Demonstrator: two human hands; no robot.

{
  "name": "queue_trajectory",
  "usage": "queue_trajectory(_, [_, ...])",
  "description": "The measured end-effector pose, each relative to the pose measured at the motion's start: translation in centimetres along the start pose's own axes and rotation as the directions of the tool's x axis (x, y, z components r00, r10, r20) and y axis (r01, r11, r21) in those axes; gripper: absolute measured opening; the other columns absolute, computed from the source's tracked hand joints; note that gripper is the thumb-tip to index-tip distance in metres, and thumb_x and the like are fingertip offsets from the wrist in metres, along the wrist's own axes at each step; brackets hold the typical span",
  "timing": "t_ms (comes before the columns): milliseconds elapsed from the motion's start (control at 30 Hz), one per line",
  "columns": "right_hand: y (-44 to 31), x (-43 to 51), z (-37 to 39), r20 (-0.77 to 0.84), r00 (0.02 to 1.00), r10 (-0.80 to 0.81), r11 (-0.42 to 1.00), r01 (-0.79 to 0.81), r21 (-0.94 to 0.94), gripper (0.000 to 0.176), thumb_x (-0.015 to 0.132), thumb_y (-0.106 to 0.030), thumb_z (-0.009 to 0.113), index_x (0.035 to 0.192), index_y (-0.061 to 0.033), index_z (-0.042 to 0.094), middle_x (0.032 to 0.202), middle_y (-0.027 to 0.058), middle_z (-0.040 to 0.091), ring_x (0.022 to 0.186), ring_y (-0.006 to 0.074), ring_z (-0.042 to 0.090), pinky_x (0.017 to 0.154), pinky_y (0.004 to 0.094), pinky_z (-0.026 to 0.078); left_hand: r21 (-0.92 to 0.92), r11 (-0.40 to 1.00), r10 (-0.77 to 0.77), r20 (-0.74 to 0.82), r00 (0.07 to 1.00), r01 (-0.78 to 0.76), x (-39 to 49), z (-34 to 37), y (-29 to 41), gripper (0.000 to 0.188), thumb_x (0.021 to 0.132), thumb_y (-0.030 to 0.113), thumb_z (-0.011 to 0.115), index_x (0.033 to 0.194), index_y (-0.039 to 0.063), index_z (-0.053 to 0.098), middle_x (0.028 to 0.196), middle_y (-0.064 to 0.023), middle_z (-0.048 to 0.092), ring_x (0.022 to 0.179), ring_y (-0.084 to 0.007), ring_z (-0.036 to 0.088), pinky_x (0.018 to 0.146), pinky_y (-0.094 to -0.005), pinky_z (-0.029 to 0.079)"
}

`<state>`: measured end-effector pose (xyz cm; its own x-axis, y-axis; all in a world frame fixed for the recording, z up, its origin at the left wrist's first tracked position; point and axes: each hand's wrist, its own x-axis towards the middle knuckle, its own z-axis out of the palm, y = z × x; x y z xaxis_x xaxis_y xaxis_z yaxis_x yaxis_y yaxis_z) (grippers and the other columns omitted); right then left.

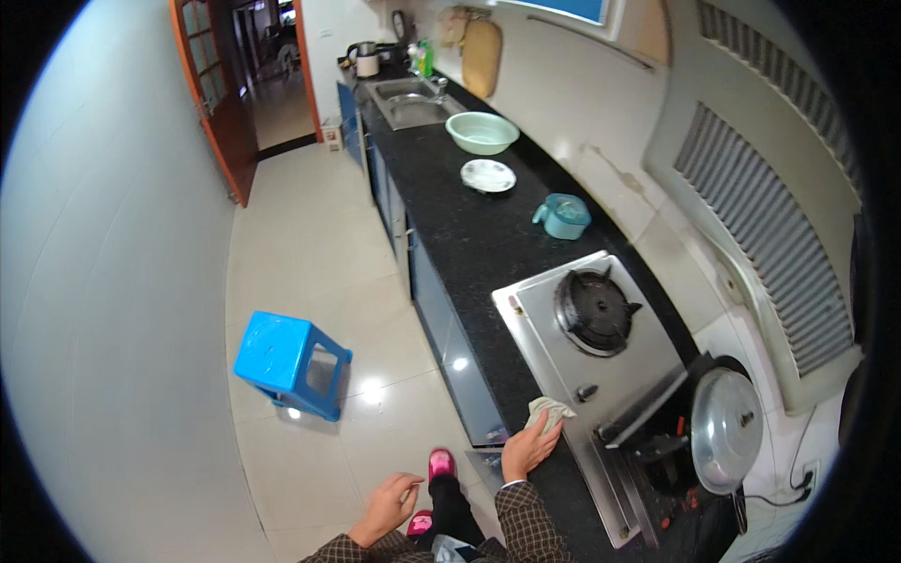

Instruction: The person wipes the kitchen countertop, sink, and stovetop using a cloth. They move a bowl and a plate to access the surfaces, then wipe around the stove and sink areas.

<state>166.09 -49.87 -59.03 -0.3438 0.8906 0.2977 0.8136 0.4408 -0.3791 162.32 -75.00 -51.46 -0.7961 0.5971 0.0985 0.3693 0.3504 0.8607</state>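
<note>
My right hand (pixel 531 449) presses a pale cloth (pixel 547 414) against the front edge of the gas stove (pixel 556 373), where it meets the black countertop (pixel 493 331). The palm is down and the fingers lie over the cloth's near part. My left hand (pixel 388 503) hangs over the floor to the left of the counter, its fingers loosely curled with nothing in them. Beyond the cloth are a stove knob (pixel 586 392) and a black burner (pixel 600 307). A pan with a metal lid (pixel 728 429) stands at the stove's right end.
A teal lidded container (pixel 565 216), a white plate (pixel 488 175) and a pale green basin (pixel 482 133) stand along the counter before the sink (pixel 410 102). On the floor at left is a blue plastic stool (pixel 281 355). A range hood (pixel 767 232) overhangs the right side.
</note>
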Motion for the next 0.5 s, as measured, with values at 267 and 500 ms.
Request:
queue_trajectory(267, [-13.4, 7.8, 8.1, 0.058, 0.989, -0.134, 0.990, 0.130, 0.062, 0.049, 0.081, -0.002, 0.052, 0.129, -0.0061, 0.040, 0.137, 0.0307, 0.024, 0.127, 0.0431, 0.030, 0.101, 0.0502, 0.029, 0.011, 1.000, -0.027, -0.046, 0.999, 0.027, 11.4, -3.6, -2.7, 0.015, 0.081, 0.002, 0.059, 0.095, 0.005, 0.063, 0.091, -0.0123, 0.062, 0.081, -0.0293, 0.062, 0.068, -0.0334, 0.051])
queue_trajectory(500, [-23.1, 14.7, 15.2, 0.060, 0.984, -0.170, 0.981, 0.163, 0.102, 0.048, 0.081, -0.001, 0.053, 0.128, -0.0068, 0.041, 0.137, 0.0308, 0.025, 0.126, 0.0430, 0.030, 0.101, 0.0497, 0.029, 0.014, 0.988, -0.143, -0.231, 0.962, 0.151, 21.1, -8.0, -4.0, 0.014, 0.081, 0.003, 0.059, 0.093, 0.005, 0.064, 0.090, -0.0125, 0.062, 0.077, -0.0308, 0.062, 0.067, -0.0356, 0.051])
